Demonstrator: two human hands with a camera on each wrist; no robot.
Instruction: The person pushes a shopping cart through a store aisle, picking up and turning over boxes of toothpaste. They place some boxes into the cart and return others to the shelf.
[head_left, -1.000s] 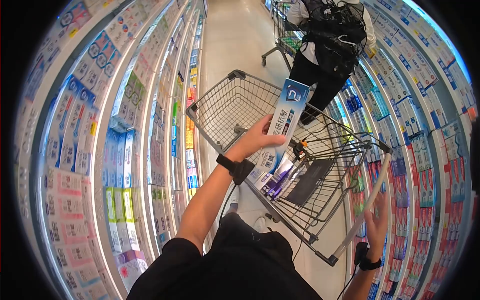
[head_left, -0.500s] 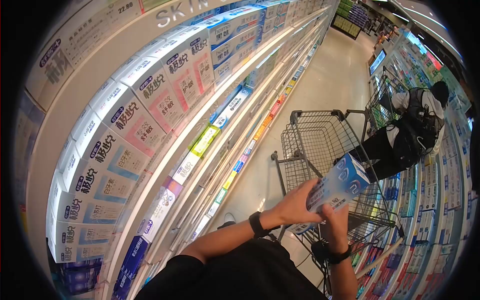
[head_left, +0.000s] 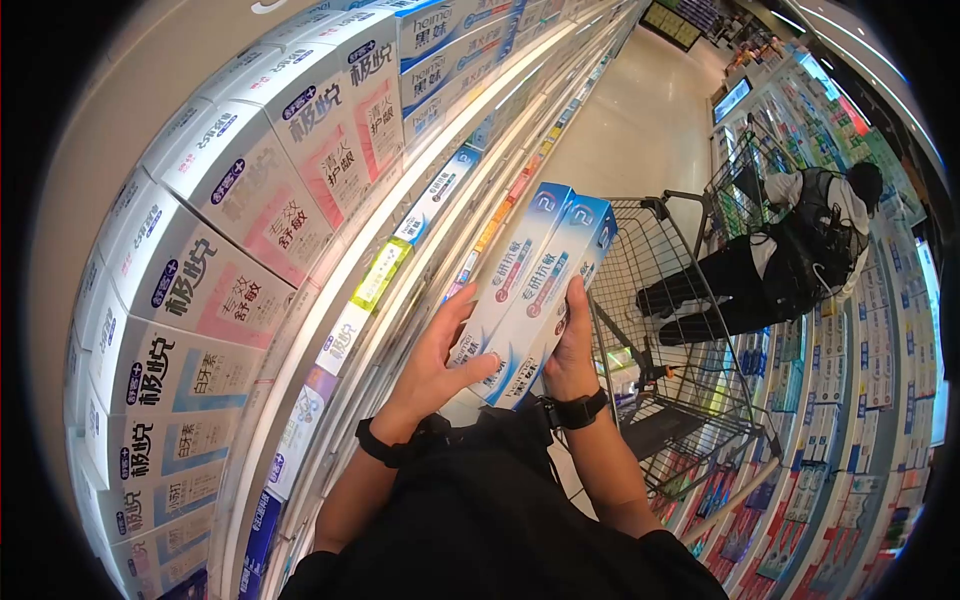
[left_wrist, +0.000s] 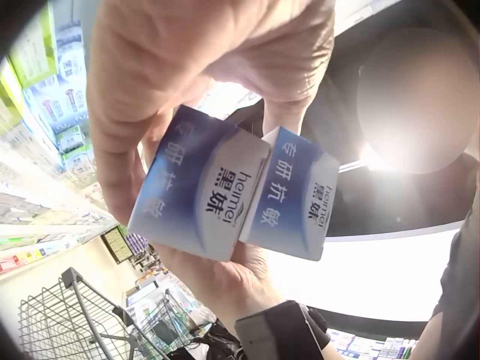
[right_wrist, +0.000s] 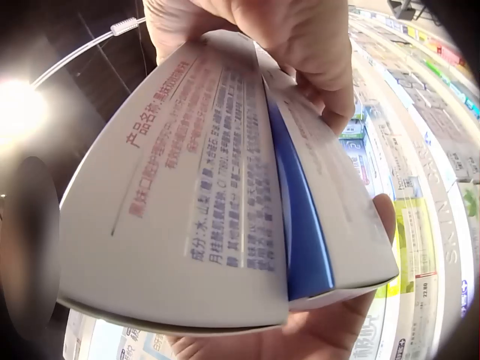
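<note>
Two long blue-and-white toothpaste boxes lie side by side between my hands, in front of my chest: a left toothpaste box (head_left: 515, 275) and a right toothpaste box (head_left: 556, 292). My left hand (head_left: 437, 358) grips from the left, its thumb across the lower front. On the other side my right hand (head_left: 572, 345) holds the right box's edge, thumb upward along it. Their blue end flaps (left_wrist: 199, 184) face the left wrist camera, pressed close together. In the right wrist view, a printed white side panel (right_wrist: 180, 202) shows, with a narrow gap between the boxes.
A wire shopping cart (head_left: 622, 235) stands just right of the boxes, with a few packages inside. Beyond it is a person with a black backpack (head_left: 815, 235). Stacked toothpaste cartons (head_left: 190, 275) fill the shelf at left. More stocked shelves (head_left: 850, 400) line the right.
The right hand has left the cart handle's side and joined the left hand on the boxes. They have come from over the cart toward my chest, and the head view has turned toward the left shelf.
</note>
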